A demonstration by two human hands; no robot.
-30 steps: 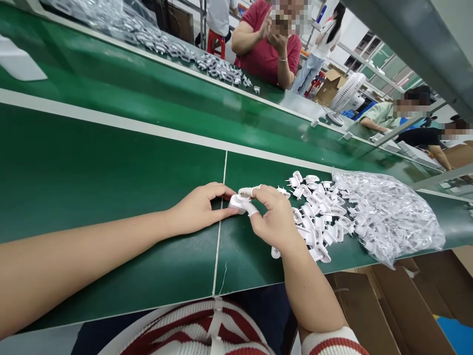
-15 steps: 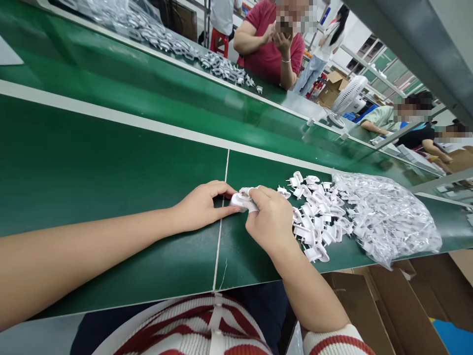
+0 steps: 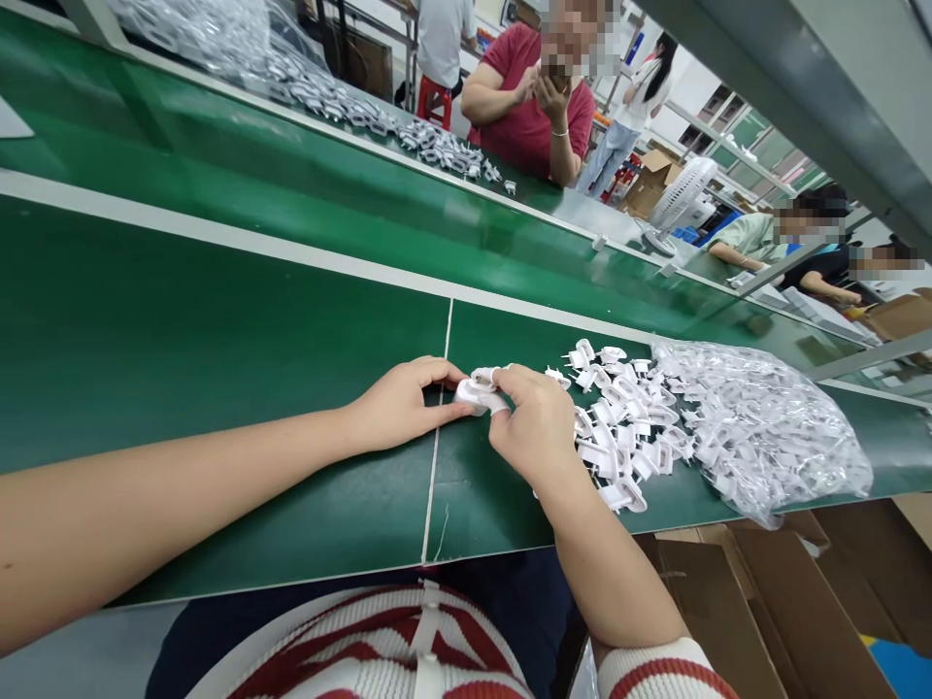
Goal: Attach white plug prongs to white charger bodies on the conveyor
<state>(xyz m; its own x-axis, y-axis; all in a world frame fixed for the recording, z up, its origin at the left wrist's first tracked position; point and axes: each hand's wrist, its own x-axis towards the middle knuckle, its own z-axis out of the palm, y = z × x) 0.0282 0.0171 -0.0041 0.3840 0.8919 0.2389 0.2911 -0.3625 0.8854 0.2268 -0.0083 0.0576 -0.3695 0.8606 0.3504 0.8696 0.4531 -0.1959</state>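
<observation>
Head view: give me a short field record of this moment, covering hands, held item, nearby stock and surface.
left hand: pinches the white part from its left side
right hand: grips the same part from the right
loose pile: white parts, just right of the right hand
bag: clear, full of parts, right of the pile
surface: green belt
others: person in red across the belt

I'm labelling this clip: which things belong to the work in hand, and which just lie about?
In hand: left hand, right hand, white plug part, loose parts pile, bag of parts.
Lying about: far parts heap, fan, cardboard boxes.
</observation>
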